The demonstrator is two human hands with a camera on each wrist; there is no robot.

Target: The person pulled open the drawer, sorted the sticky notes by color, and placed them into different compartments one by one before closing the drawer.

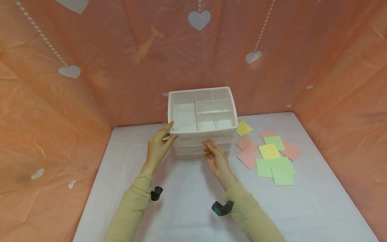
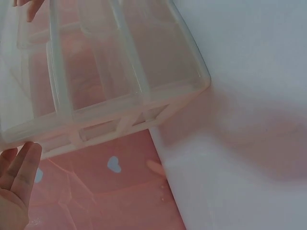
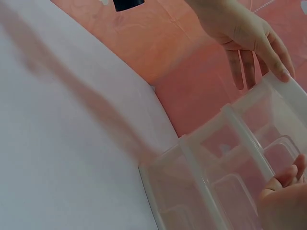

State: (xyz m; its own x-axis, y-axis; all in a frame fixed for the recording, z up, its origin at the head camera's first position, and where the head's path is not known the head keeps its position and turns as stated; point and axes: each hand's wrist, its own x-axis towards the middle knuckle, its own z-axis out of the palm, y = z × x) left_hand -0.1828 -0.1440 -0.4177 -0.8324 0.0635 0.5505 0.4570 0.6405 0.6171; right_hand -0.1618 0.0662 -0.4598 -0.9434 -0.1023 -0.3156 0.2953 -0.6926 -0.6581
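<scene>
A white plastic drawer organizer (image 1: 203, 131) with translucent drawers and a divided top tray stands toward the back of the table. My left hand (image 1: 158, 147) holds its front left top corner, thumb at the front and fingers along the side. In the right wrist view the left hand (image 3: 244, 36) shows its thumb on the corner edge. My right hand (image 1: 217, 159) is at the upper drawer front with loosely bent fingers; whether they touch the drawer is unclear. The drawers look closed. Only fingertips of the right hand (image 2: 33, 8) show in the left wrist view.
Several yellow, pink and green sticky notes lie spread to the right of the organizer, such as a green note (image 1: 282, 174) and a yellow note (image 1: 244, 128). An orange cloth (image 1: 142, 60) with white hearts encloses the white table (image 1: 187, 215) behind and at both sides.
</scene>
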